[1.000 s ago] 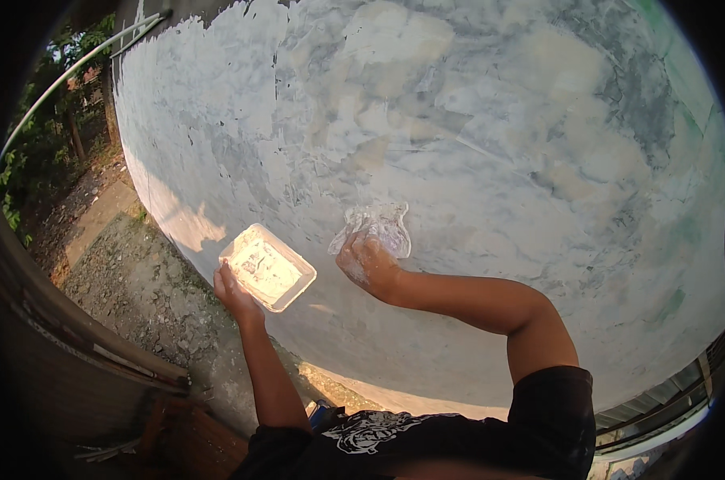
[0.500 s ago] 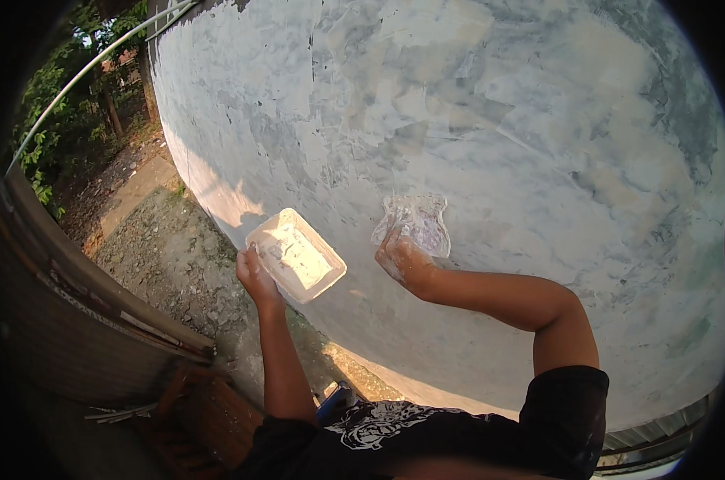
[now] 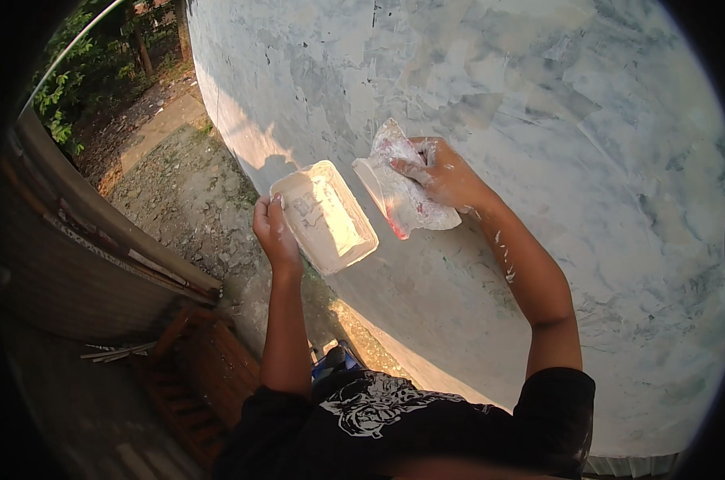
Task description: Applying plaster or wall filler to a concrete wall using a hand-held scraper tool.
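My left hand (image 3: pixel 277 234) grips the left edge of a shallow rectangular plastic tub (image 3: pixel 305 220), its inside coated with whitish paste. Thumb over the rim, the hand holds it tilted so that its open side shows. To the right of the tub, my right hand (image 3: pixel 446 174) pinches a thin, flexible scraper sheet (image 3: pixel 406 188), smeared white with pink-red patches. The sheet's left edge is near the tub's rim, apart from it. White paste spots my right fingers and forearm. Behind both things stands a grey wall (image 3: pixel 538 120) with uneven whitish smears.
A wooden bench (image 3: pixel 210 376) stands at the lower left, beside a curved-looking low wall (image 3: pixel 98 296). Rubble-strewn ground (image 3: pixel 190 184) runs along the plastered wall's foot. Trees (image 3: pixel 74 88) and a pale pipe (image 3: pixel 70 48) are at the far left.
My right hand has lifted the scraper sheet off the wall, turned it and brought it up beside the tub. The tub sits slightly higher and further right in view.
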Action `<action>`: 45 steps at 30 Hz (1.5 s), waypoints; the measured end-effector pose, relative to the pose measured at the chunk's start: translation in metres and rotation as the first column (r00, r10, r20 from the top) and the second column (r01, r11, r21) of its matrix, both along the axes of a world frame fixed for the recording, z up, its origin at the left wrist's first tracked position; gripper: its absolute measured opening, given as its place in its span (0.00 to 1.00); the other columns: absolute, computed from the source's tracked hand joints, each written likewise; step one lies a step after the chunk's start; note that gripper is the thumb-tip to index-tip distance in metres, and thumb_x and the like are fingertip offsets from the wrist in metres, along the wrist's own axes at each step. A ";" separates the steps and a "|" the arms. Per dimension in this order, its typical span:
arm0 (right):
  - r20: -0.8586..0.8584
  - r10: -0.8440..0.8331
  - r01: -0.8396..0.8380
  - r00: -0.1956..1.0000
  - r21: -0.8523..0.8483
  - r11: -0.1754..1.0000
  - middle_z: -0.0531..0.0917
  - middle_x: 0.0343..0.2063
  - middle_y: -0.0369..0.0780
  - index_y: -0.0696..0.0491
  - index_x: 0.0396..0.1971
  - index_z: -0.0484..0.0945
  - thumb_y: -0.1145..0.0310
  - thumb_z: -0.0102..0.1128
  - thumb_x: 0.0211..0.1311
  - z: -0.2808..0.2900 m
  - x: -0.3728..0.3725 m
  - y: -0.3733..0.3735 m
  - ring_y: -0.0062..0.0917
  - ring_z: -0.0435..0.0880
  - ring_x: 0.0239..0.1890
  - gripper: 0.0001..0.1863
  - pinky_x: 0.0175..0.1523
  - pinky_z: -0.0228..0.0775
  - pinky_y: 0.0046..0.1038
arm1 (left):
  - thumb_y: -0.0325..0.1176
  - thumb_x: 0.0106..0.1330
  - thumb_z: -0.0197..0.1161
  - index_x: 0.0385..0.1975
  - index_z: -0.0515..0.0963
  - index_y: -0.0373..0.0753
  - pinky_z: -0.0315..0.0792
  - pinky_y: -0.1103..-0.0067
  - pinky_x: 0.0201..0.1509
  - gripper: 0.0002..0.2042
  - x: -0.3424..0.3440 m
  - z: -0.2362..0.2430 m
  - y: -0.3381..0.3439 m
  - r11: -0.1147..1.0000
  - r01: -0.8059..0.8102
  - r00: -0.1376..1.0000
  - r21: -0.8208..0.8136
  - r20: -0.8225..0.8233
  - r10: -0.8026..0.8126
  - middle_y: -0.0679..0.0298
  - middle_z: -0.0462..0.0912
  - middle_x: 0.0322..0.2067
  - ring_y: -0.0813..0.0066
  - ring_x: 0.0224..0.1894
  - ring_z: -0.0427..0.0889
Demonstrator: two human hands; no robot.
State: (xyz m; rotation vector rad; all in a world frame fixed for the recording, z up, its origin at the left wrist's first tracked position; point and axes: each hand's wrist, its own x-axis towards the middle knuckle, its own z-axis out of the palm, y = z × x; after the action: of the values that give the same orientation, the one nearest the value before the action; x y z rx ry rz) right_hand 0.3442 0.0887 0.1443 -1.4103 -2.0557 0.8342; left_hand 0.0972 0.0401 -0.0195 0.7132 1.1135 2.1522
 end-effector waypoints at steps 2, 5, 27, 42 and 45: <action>0.034 0.011 -0.010 0.999 -0.042 0.999 0.80 0.51 0.52 0.58 0.64 0.68 0.45 0.64 0.66 -0.009 -0.001 0.008 0.39 0.83 0.51 0.38 0.55 0.74 0.37 | 0.35 0.75 0.55 0.39 0.74 0.33 0.67 0.83 0.40 0.10 0.002 0.003 0.002 1.000 -0.020 1.000 0.011 -0.005 0.020 0.70 0.73 0.32 0.84 0.35 0.69; -0.008 0.040 -0.040 0.999 -0.107 0.993 0.76 0.57 0.54 0.59 0.64 0.68 0.45 0.66 0.64 -0.017 0.008 0.013 0.40 0.77 0.60 0.39 0.61 0.71 0.36 | 0.36 0.74 0.56 0.41 0.75 0.32 0.67 0.83 0.41 0.11 0.005 0.010 0.003 0.999 -0.022 0.999 0.036 -0.035 0.024 0.69 0.73 0.33 0.84 0.36 0.69; -0.263 0.285 -0.033 0.922 0.679 0.733 0.84 0.48 0.53 0.53 0.62 0.77 0.80 0.52 0.61 -0.144 0.020 -0.068 0.43 0.86 0.36 0.27 0.43 0.77 0.34 | 0.37 0.78 0.50 0.44 0.74 0.34 0.72 0.79 0.45 0.12 0.040 0.032 0.010 0.991 -0.124 0.990 0.049 -0.062 0.127 0.66 0.77 0.37 0.80 0.38 0.76; -0.214 0.143 0.020 0.966 0.616 0.788 0.83 0.49 0.55 0.55 0.61 0.76 0.82 0.54 0.61 -0.204 0.011 -0.054 0.50 0.86 0.46 0.26 0.51 0.76 0.34 | 0.34 0.77 0.50 0.45 0.76 0.26 0.71 0.81 0.45 0.15 0.026 0.057 -0.025 0.995 -0.051 0.974 0.090 -0.216 0.070 0.65 0.79 0.35 0.82 0.38 0.74; -0.112 0.166 -0.080 0.980 0.540 0.838 0.84 0.48 0.55 0.56 0.60 0.76 0.79 0.56 0.63 -0.194 0.016 -0.042 0.50 0.86 0.45 0.24 0.50 0.76 0.34 | 0.35 0.77 0.51 0.46 0.77 0.26 0.71 0.81 0.43 0.15 0.009 0.054 -0.032 0.994 -0.090 0.959 0.057 -0.264 0.102 0.66 0.79 0.35 0.82 0.38 0.74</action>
State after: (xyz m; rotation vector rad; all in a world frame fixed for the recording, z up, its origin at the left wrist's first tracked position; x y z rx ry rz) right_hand 0.3601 0.0470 -0.0498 -0.8823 -2.0549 0.3502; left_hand 0.1067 0.0080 0.0348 1.0124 1.2632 2.2140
